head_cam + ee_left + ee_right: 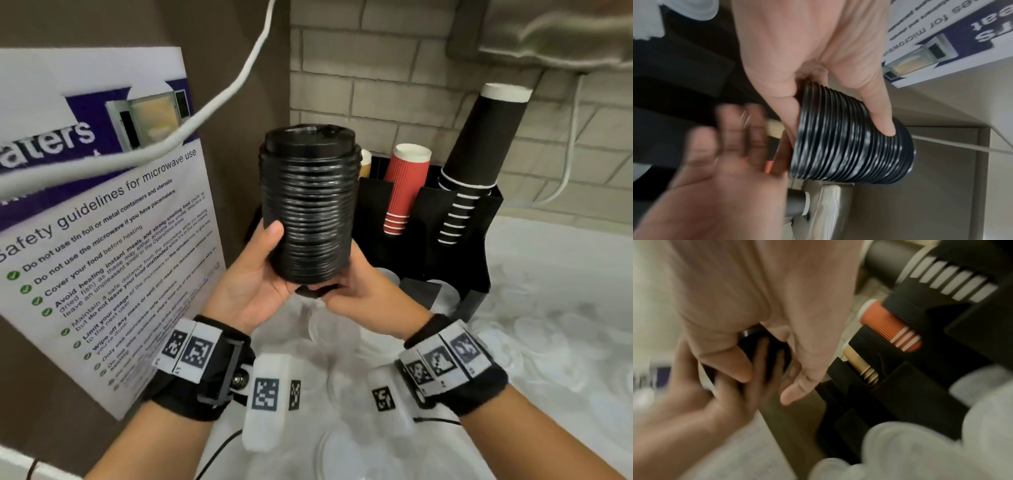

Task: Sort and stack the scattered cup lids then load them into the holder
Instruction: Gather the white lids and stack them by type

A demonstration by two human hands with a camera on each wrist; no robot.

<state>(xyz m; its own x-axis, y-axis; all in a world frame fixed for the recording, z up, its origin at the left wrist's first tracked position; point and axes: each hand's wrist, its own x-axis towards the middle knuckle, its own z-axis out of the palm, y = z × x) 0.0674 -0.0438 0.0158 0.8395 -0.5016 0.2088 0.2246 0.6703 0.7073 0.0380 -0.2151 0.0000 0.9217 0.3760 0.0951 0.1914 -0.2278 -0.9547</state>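
A tall stack of black cup lids (pixel 308 205) stands upright in the air in front of the black holder (pixel 479 267). My left hand (pixel 270 267) grips its lower part, thumb on the front and fingers behind. My right hand (pixel 356 291) cups the stack's base from the right, fingers curled behind it. The left wrist view has the ribbed stack (pixel 849 151) under my left thumb (pixel 879 116), with the right hand (pixel 725 146) blurred beside it. In the right wrist view my right hand (pixel 766 337) curls around the stack's dark base (pixel 756 340).
The holder carries red cups (pixel 404 192), black cups (pixel 479 144) and tan cups (pixel 364 164). White lids (pixel 534 329) lie scattered on the pale counter. A safety poster (pixel 102 240) covers the left wall, and a white cable (pixel 205 113) hangs across it.
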